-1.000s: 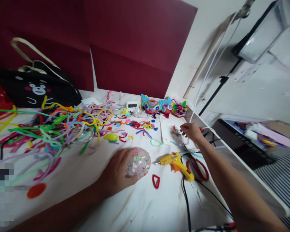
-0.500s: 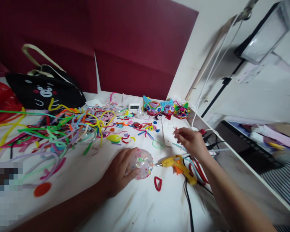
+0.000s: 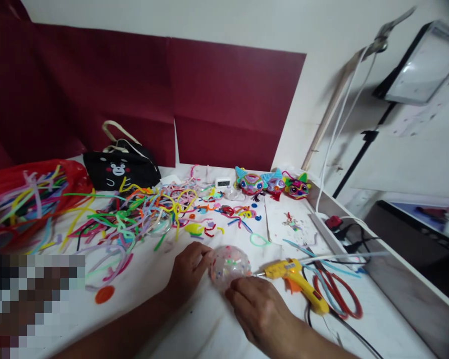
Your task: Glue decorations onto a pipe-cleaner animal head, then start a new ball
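Observation:
A clear plastic ball (image 3: 230, 264) with small coloured dots sits on the white table. My left hand (image 3: 189, 269) is closed on its left side, thumb and fingers at the edge. Curled against the ball's near right side is my right hand (image 3: 262, 304), its fingertips pressed together; what they pinch, if anything, is hidden. Just beyond that hand lies a yellow hot glue gun (image 3: 295, 279), nozzle pointing at the ball. Beside the gun are red-handled scissors (image 3: 338, 291) and light blue pipe cleaners (image 3: 322, 264).
Tangled pipe cleaners (image 3: 134, 214) cover the left, near a red bag (image 3: 75, 177) and a black bag (image 3: 123, 172). Decorated animal heads (image 3: 251, 184) and a small digital clock (image 3: 223, 183) stand at the back. A power strip (image 3: 331, 234) runs along the right edge.
My right hand has come from the white paper down and left to the ball. The red pipe cleaner loop on the table is no longer visible. The view has shifted left.

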{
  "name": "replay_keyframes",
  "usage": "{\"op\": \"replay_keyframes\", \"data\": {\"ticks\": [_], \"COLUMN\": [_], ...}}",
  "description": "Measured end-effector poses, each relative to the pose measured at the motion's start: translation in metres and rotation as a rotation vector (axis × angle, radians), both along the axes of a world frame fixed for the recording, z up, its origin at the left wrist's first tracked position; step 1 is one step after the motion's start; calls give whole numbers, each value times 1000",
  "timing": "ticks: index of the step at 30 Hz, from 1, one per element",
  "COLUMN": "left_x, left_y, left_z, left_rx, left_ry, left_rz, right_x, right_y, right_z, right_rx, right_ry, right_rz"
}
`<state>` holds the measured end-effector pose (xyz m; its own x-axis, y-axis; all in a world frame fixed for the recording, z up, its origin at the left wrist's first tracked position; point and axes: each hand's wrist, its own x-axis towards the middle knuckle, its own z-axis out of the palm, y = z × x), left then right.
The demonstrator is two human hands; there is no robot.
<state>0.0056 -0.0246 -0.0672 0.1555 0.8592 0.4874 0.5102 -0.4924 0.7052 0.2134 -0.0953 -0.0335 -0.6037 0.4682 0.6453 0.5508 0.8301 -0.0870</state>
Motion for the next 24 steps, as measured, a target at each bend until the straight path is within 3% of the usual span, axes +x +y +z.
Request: {"op": "replay_keyframes", "data": {"ticks": [7,14,19,24], "left_x": [-1,-2,-11,-13], "left_y": [2,1,27,107], "left_z": [4,13,51,102], "left_rx": [-36,-61,-25,-60], "left_ry": [-36,-65,-56,11], "left_rz": [96,144,143,161], "right_x": [-2,-5,-10,-14], "right_y": [2,-3,0,5], "right_z": [-12,-12,-20,-22], "right_rx": [208,224,322,355], "right_ry": [3,-90,-91,-35], "right_rz": [107,100,72,67]}}
